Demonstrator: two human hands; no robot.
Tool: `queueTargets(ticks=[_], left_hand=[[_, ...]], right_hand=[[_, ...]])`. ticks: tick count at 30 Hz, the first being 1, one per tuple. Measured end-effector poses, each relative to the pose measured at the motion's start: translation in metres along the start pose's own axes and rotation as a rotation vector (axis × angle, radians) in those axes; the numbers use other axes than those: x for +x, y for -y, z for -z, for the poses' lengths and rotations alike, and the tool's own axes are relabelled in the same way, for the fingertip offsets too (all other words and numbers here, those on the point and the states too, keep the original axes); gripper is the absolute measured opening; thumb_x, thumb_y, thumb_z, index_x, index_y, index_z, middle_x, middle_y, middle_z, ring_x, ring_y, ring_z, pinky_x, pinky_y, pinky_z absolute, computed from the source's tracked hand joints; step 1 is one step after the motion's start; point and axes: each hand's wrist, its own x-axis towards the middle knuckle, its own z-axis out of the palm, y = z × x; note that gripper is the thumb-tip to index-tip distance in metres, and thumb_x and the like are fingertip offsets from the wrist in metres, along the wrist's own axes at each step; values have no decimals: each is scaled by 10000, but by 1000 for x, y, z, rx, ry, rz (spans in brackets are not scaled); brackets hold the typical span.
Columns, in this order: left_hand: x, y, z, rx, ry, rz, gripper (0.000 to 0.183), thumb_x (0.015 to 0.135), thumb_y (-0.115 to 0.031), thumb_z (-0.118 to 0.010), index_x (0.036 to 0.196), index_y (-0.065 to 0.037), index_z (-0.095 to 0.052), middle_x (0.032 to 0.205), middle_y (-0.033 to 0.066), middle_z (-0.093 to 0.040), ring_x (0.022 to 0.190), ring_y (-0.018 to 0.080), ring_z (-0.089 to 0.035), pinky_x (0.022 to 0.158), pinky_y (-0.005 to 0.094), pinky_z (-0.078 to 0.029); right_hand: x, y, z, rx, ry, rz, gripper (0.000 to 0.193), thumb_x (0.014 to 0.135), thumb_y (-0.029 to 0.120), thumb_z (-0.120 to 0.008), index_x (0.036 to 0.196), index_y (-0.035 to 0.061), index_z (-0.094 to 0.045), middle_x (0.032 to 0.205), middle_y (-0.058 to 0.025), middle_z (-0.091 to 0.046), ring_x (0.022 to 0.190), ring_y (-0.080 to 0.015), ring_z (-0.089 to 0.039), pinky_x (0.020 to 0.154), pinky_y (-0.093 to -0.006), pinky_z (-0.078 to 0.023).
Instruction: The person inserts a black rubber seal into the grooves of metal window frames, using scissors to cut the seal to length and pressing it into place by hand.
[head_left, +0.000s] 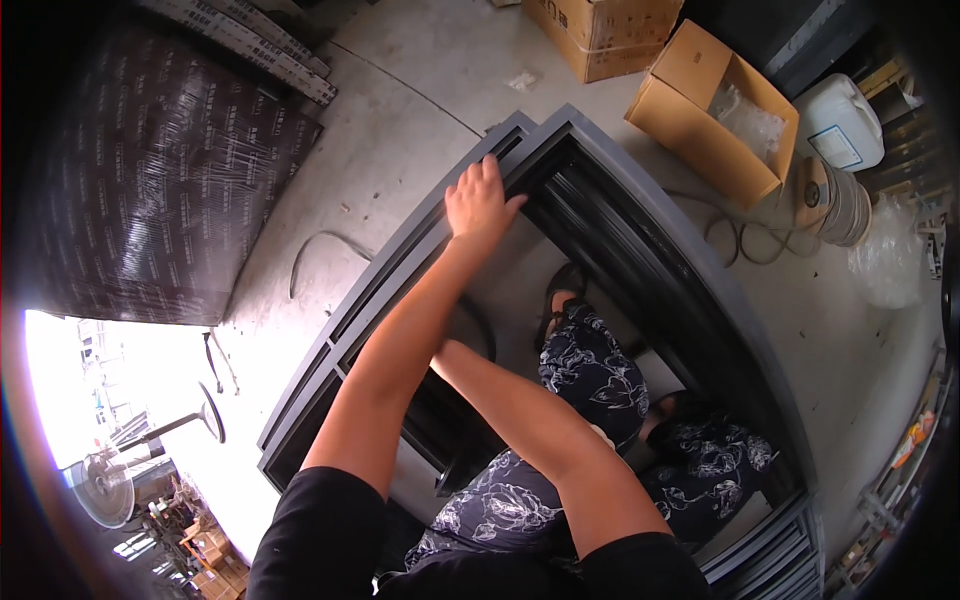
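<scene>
A large grey metal frame [640,190] with black grooved inner channels stretches around my legs, and looks like a window or door frame. My left hand [480,203] lies over its double-railed left side near the far corner. The fingers bend over the grey rail, and the thumb points to the inner side. My right forearm [530,405] passes beneath my left one. The right hand itself is hidden behind the left forearm, close to the frame's left side, so what it touches cannot be seen.
An open cardboard box [690,120] with clear plastic wrap stands far right, beside a white jerrycan [845,125] and a cable spool [835,205]. A large film-wrapped dark panel stack [150,190] occupies the left. A pedestal fan [105,490] stands lower left. Loose hose [740,240] lies on the floor.
</scene>
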Motion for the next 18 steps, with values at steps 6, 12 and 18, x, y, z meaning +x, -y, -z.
queueTargets(ticks=[6, 12, 18], left_hand=[[-16, 25, -15, 52, -126, -25, 537, 757, -378, -757, 1108, -30, -547, 973, 109, -607, 913, 279, -630, 801, 375, -491], [-30, 24, -2, 67, -81, -53, 624, 720, -312, -792, 1193, -38, -490, 969, 97, -576, 936, 281, -611, 816, 433, -469], [-34, 53, -6, 39, -52, -4, 677, 723, -285, -789, 1259, -31, -463, 1012, 101, -581, 991, 291, -599, 819, 418, -464]], right_hand=[[1, -13, -4, -25, -1, -40, 445, 1048, 326, -402, 1405, 62, -377, 1391, -51, -461, 1240, -113, -444, 1060, -278, -364], [9, -38, 15, -150, 2, 3, 456, 1046, 322, -411, 1410, 49, -373, 1391, -60, -466, 1233, -110, -453, 1062, -277, -365], [1, -39, -20, 149, -35, -230, 477, 1018, 305, -485, 1397, 34, -383, 1363, -77, -492, 1198, -117, -479, 1034, -296, -391]])
